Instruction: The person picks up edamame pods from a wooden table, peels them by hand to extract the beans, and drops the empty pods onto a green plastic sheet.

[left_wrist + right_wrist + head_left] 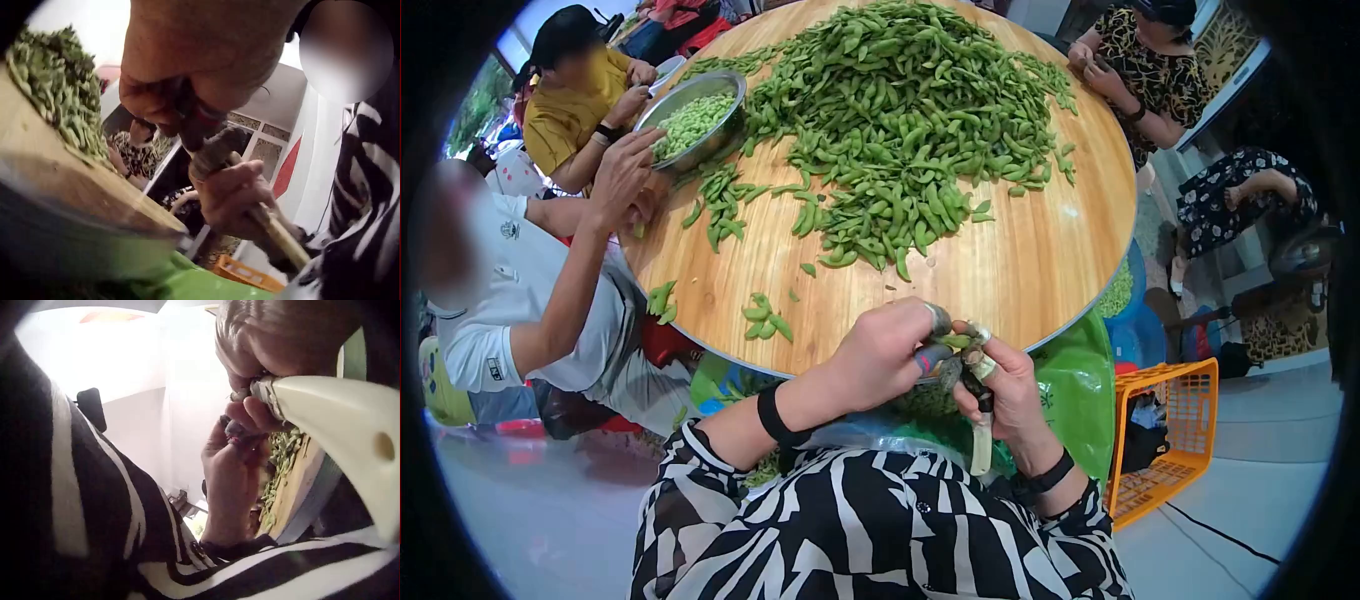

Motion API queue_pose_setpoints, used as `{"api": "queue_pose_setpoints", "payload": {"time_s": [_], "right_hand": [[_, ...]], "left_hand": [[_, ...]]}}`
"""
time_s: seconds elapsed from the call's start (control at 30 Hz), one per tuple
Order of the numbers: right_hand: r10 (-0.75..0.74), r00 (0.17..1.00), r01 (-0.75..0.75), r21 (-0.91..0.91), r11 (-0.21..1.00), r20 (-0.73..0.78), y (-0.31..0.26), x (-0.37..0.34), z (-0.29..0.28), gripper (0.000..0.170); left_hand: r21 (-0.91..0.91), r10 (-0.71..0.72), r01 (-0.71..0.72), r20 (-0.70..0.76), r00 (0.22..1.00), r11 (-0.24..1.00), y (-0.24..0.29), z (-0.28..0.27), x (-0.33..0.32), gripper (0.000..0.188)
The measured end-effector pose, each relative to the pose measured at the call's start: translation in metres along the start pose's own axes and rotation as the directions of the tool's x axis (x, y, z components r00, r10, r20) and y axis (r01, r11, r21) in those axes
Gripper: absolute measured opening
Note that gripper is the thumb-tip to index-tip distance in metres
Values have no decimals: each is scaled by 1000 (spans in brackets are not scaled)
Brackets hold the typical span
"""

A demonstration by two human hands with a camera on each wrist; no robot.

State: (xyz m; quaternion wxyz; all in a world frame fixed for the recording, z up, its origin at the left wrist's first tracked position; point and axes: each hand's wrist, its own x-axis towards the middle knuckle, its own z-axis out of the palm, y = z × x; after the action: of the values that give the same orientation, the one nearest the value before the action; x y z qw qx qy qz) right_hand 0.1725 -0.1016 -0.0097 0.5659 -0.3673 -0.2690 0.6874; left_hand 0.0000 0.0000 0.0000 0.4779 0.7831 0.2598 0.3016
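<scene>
My left hand [885, 350] is above the table's near edge, its fingertips pinching a green soybean pod [953, 341]. Grey and coloured wraps cover its thumb and finger ends. Close against it, my right hand [1012, 385] grips a tool by its cream handle [337, 406], which has a hole near the end and points down toward my lap in the head view. Whatever is at the tool's other end is hidden by the fingers. Pale wraps circle the right thumb and forefinger. Both sets of fingertips meet at the pod.
A big heap of soybean pods [900, 110] covers the far part of the round wooden table [1000, 270]. A metal bowl [735, 105] of shelled beans stands at the left. Several people sit around. An orange crate [1165, 440] is at the right, beside green plastic sheeting [1080, 385].
</scene>
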Motion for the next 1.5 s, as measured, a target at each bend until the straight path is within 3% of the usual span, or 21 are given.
{"api": "queue_pose_setpoints", "payload": {"time_s": [0.07,0.2,0.27,0.3,0.37,0.4,0.47,0.6,0.67,0.77,0.87,0.97,1.07,1.13,1.2,1.23,1.27,1.3,1.37,1.43,1.5], "right_hand": [[70,997,-67,90,994,-34,-1,0,2,37],[82,996,-78,110,991,-36,-5,-1,-2,35],[54,996,-51,40,998,-70,-6,-2,2,31],[52,996,-49,42,998,-67,-4,-1,2,31],[-21,998,20,-25,999,-53,2,2,-2,36],[-22,998,21,-23,1000,-52,2,1,-2,36],[-39,998,35,-84,996,-50,2,0,-2,32],[-50,994,28,-225,974,-93,-6,-3,0,28],[-158,982,102,-401,910,-108,-8,3,-6,25],[-267,963,210,-550,808,-26,-11,10,3,23],[-177,984,146,-622,769,11,-13,9,-2,24],[-224,973,197,-695,691,53,-8,10,2,23],[-108,993,55,-650,758,-42,-7,7,1,21],[-259,963,218,-782,585,74,-1,7,-7,21],[-246,957,261,-819,510,152,-6,4,-2,21],[-228,947,306,-849,432,225,-7,2,-1,21],[-231,938,333,-852,405,257,-6,0,-1,21],[-233,939,332,-851,407,255,-4,-2,-7,21],[-79,944,326,-862,389,322,1,-4,-21,19],[-6,947,299,-874,384,321,-3,-8,-16,19],[-13,941,326,-893,309,339,3,-10,-24,22]], "left_hand": [[485,376,-363,74,924,796,5,-3,3,27],[284,382,-374,28,924,883,-1,3,6,19],[-158,-8,11,23,1000,987,6,2,5,12],[-155,-8,11,23,1000,988,4,3,5,12],[-425,-143,149,46,989,893,-4,6,6,11],[-422,-144,150,47,988,894,0,3,6,11],[-598,-365,428,232,902,677,9,-4,6,9],[-609,-432,546,340,835,575,1,-4,2,8],[-634,-457,661,487,745,402,1,-2,0,11],[-712,-472,651,494,730,262,0,4,-2,11],[-759,-492,625,481,726,180,2,9,-4,13],[-725,-501,612,420,757,316,-2,12,-9,14],[-692,-535,633,408,740,348,-1,11,-10,15],[-674,-566,660,418,711,332,1,10,-14,16],[-493,-570,698,408,713,520,9,4,-20,16],[-492,-572,700,409,711,519,9,-3,-25,16],[-202,-431,507,326,841,838,9,-15,-32,14],[137,-236,202,311,921,970,9,-28,-40,13],[508,-311,0,527,791,862,27,-68,-52,18],[746,-571,-56,553,607,664,36,-91,-67,16],[742,-554,-68,554,622,667,35,-103,-65,16]]}}
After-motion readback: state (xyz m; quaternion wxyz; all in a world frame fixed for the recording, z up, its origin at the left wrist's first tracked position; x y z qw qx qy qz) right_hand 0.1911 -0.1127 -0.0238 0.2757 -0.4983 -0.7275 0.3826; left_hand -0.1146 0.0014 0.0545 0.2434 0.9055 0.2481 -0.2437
